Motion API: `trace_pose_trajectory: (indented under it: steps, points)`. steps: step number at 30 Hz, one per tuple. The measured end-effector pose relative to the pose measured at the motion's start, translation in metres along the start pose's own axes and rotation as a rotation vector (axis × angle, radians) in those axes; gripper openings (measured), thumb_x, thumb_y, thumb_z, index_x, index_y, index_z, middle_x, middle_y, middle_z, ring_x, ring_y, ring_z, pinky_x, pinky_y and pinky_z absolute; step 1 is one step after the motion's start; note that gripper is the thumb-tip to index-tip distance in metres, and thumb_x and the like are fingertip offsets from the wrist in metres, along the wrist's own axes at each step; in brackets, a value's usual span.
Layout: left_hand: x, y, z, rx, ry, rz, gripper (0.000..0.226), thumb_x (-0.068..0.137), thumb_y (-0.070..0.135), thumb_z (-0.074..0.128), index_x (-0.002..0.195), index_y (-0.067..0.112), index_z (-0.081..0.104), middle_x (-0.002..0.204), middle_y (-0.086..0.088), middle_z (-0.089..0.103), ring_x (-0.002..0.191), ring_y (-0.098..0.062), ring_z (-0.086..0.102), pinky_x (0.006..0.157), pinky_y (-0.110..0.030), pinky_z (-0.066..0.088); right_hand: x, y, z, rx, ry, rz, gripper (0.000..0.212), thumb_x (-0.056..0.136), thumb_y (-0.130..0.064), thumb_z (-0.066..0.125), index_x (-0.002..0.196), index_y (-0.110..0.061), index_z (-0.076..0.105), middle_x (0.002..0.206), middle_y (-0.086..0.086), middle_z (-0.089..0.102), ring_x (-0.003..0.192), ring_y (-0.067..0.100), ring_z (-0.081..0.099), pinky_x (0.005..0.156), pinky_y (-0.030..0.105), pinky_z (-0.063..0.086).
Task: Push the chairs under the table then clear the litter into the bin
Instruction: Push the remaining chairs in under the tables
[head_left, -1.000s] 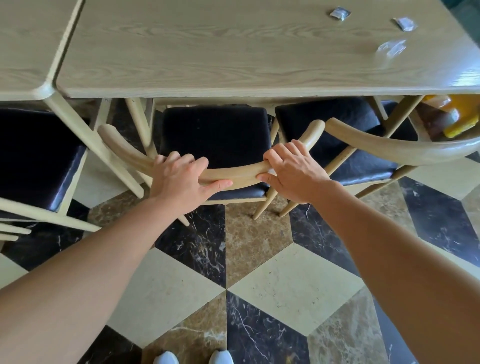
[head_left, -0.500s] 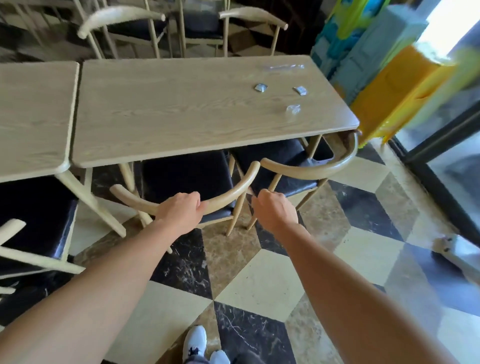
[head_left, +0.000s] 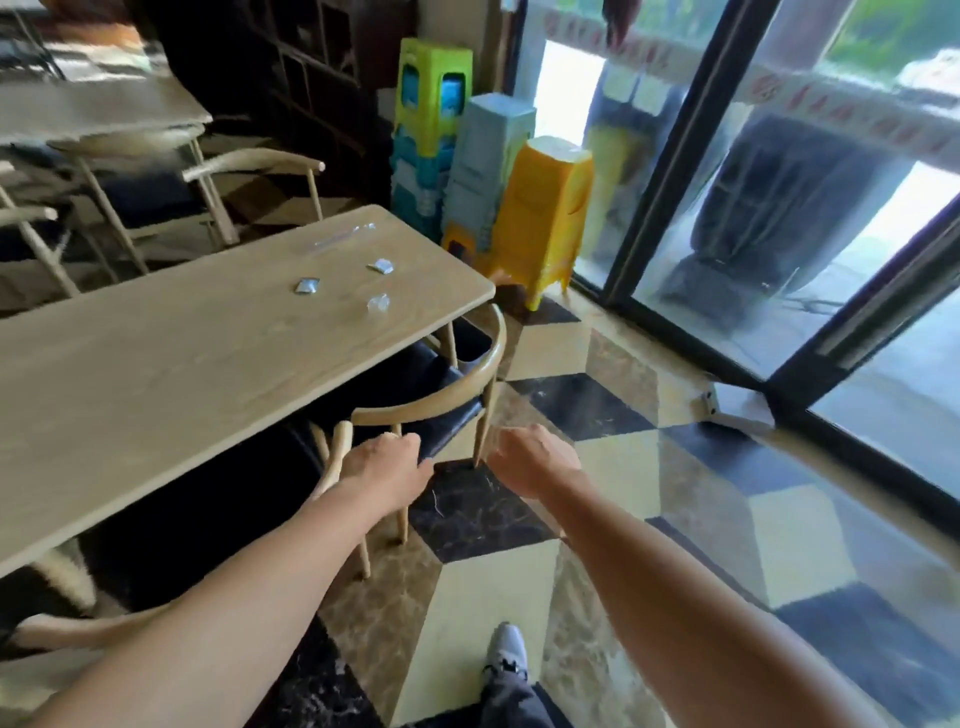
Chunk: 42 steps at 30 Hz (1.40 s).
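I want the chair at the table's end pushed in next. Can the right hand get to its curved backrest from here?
Probably yes. The right hand hangs empty just beside the end chair, and only bare floor lies between them; nothing blocks the backrest.

Both arms out over checkered floor (head_left: 524, 343). Left hand (head_left: 387, 467) sits by the near chair (head_left: 332, 467) backrest end – contact unclear, blurry. Right hand (head_left: 530, 460) loosely curled, free, nr the corner chair (head_left: 441, 400). Four litter bits on table (head_left: 156, 364), incl. foil scrap (head_left: 306, 286).
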<state>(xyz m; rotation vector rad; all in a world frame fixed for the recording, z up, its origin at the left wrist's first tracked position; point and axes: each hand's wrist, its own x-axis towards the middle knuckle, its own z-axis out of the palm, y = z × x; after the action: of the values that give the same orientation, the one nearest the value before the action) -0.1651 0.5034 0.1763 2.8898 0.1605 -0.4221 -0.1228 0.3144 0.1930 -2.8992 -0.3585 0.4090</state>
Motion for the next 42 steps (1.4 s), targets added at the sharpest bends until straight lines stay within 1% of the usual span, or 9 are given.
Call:
trace_pose_trajectory:
  steps: [3,6,16,18,21,26,31,37,42]
  points:
    - [0.050,0.054,-0.010,0.004,-0.004,0.067,0.034,0.100,0.045,0.041,0.110,0.018,0.060,0.117,-0.010,0.065,0.108,-0.032,0.061,0.090,-0.044,0.050,0.017,0.050,-0.017,0.015,0.000,0.073,0.024,0.101,-0.029,0.044,0.095,-0.015,0.062,0.082,0.000,0.060,0.060,0.013,0.056,0.049,0.025,0.045]
    - [0.102,0.117,-0.021,0.034,0.003,0.148,0.037,0.102,0.045,0.041,0.114,0.016,0.061,0.116,-0.010,0.064,0.109,-0.032,0.061,0.087,-0.043,0.050,0.039,0.110,-0.039,0.034,0.025,0.136,0.021,0.103,-0.029,0.046,0.085,-0.019,0.051,0.076,-0.001,0.053,0.056,0.011,0.047,0.048,0.022,0.034]
    - [0.267,0.269,-0.044,0.053,0.023,0.249,0.043,0.102,0.051,0.039,0.118,0.016,0.057,0.120,-0.010,0.064,0.109,-0.030,0.062,0.082,-0.040,0.045,0.159,0.271,-0.097,0.083,0.041,0.255,0.017,0.090,-0.033,0.054,0.080,-0.018,0.054,0.082,0.004,0.060,0.069,0.024,0.059,0.058,0.032,0.049]
    - [0.291,0.281,-0.045,0.057,0.011,0.243,0.043,0.102,0.051,0.039,0.118,0.016,0.057,0.120,-0.010,0.064,0.109,-0.030,0.062,0.078,-0.038,0.042,0.185,0.288,-0.105,0.069,0.030,0.245,0.018,0.089,-0.034,0.054,0.081,-0.019,0.056,0.084,0.004,0.063,0.067,0.023,0.060,0.057,0.033,0.052]
    - [0.336,0.292,-0.045,0.055,-0.007,0.221,0.041,0.102,0.050,0.040,0.117,0.016,0.057,0.119,-0.009,0.064,0.108,-0.030,0.062,0.079,-0.038,0.043,0.228,0.308,-0.119,0.070,-0.014,0.236,0.014,0.088,-0.030,0.052,0.082,-0.017,0.054,0.086,0.005,0.060,0.070,0.025,0.058,0.053,0.029,0.040]
    - [0.442,0.298,-0.051,0.028,-0.017,0.158,0.038,0.099,0.050,0.042,0.111,0.017,0.057,0.118,-0.010,0.064,0.106,-0.032,0.062,0.081,-0.040,0.047,0.336,0.336,-0.134,0.055,-0.027,0.183,0.016,0.089,-0.032,0.051,0.087,-0.018,0.059,0.088,0.005,0.063,0.073,0.025,0.063,0.065,0.040,0.058]
    - [0.577,0.308,-0.076,-0.008,-0.032,0.148,0.030,0.100,0.049,0.042,0.095,0.020,0.046,0.115,-0.010,0.063,0.103,-0.032,0.061,0.076,-0.040,0.044,0.477,0.359,-0.166,-0.059,-0.018,0.125,0.021,0.094,-0.034,0.050,0.094,-0.016,0.062,0.088,0.005,0.064,0.073,0.024,0.063,0.065,0.040,0.059]
    - [0.733,0.309,-0.129,0.004,-0.034,0.069,0.036,0.101,0.042,0.042,0.118,0.013,0.055,0.123,-0.012,0.061,0.111,-0.032,0.060,0.078,-0.039,0.041,0.646,0.374,-0.238,-0.091,-0.002,0.086,0.024,0.095,-0.039,0.053,0.093,-0.015,0.059,0.089,0.004,0.061,0.077,0.023,0.060,0.066,0.036,0.056]
    - [0.823,0.292,-0.160,0.006,-0.036,-0.037,0.038,0.102,0.044,0.042,0.121,0.014,0.055,0.125,-0.011,0.061,0.113,-0.031,0.060,0.085,-0.041,0.047,0.760,0.371,-0.260,-0.118,-0.070,0.015,0.021,0.094,-0.036,0.050,0.088,-0.016,0.055,0.090,0.003,0.060,0.078,0.024,0.059,0.059,0.032,0.046]
